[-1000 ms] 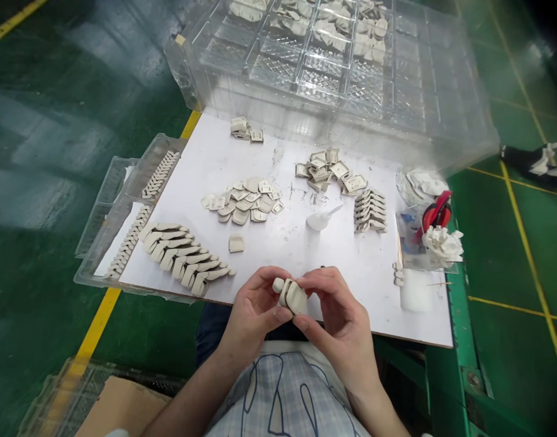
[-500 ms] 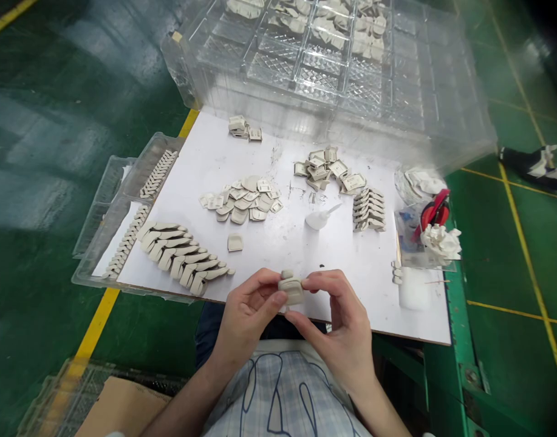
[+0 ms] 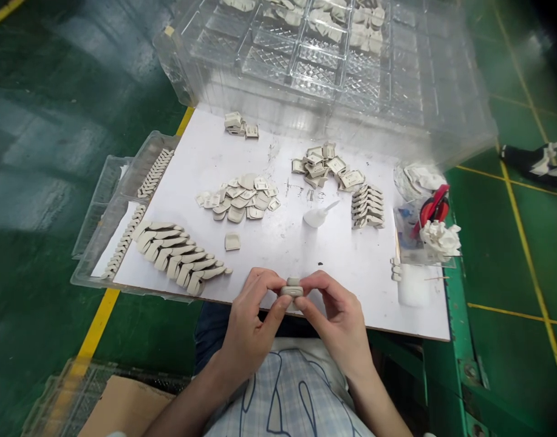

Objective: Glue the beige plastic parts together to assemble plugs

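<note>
Between my two hands, over the front edge of the white board (image 3: 269, 267), is a small grey-beige moulded piece (image 3: 291, 291), seen nearly edge-on. My left hand (image 3: 255, 321) pinches its left side with thumb and forefinger. From the right, my right hand (image 3: 335, 315) grips it the same way. A single square piece (image 3: 232, 242) lies just beyond my left hand. Past it is a loose heap of flat rounded pieces (image 3: 242, 197). Overlapping rows of angled pieces (image 3: 180, 255) lie to the left. A white squeeze bottle (image 3: 315, 217) with a thin nozzle stands beyond my right hand.
Stacked clear compartment trays (image 3: 278, 85) hold parts at the back. Another clear tray (image 3: 84, 270) sits along the left edge. Square frame-like pieces (image 3: 321, 164) and a short stacked row (image 3: 368, 206) lie at right. A red-and-black tool (image 3: 433, 209) rests in a clear container.
The held piece has been tilted, so its broad face no longer shows and a thin edge faces me. My right fingers have moved in closer to it.
</note>
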`<state>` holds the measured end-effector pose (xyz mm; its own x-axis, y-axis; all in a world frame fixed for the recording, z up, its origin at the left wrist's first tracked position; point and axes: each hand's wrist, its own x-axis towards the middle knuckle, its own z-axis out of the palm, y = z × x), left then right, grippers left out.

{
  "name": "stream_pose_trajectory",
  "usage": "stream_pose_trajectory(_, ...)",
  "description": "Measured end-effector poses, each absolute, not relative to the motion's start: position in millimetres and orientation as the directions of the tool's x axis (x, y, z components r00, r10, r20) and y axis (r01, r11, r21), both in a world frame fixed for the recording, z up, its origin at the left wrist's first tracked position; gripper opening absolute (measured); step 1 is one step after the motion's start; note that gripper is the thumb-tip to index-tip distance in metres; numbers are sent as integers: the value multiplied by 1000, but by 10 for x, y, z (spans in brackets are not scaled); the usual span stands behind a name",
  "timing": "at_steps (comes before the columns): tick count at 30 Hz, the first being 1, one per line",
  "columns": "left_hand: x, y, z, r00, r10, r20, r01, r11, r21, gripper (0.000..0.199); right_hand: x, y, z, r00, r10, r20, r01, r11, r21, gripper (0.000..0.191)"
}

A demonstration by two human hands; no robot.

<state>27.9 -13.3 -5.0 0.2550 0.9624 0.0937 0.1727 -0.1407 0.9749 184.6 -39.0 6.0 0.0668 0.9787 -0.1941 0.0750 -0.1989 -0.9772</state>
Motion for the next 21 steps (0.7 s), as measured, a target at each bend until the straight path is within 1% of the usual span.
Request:
stream_pose_trajectory(5, 282, -149, -54, 252, 960, 124, 187, -173, 967, 11, 1836, -403, 46, 56, 977, -205, 62, -208, -976, 14)
stream_pose_trajectory(10, 321, -168, -63, 254, 964, 82, 194, -134, 972, 13, 1819, -436, -11, 62, 973, -222, 23, -224, -974, 20)
stream_pose_trajectory(17, 327, -179, -83, 241, 968, 63, 137, -98, 986, 14, 1789, -451, -23, 57, 970, -235, -16, -234, -972, 19)
stream_pose_trajectory(21, 305, -171, -104, 257, 966, -3, 59, -12, 998, 16, 1780, -451, -37, 51, 969, -243, -16, -242, -970, 20)
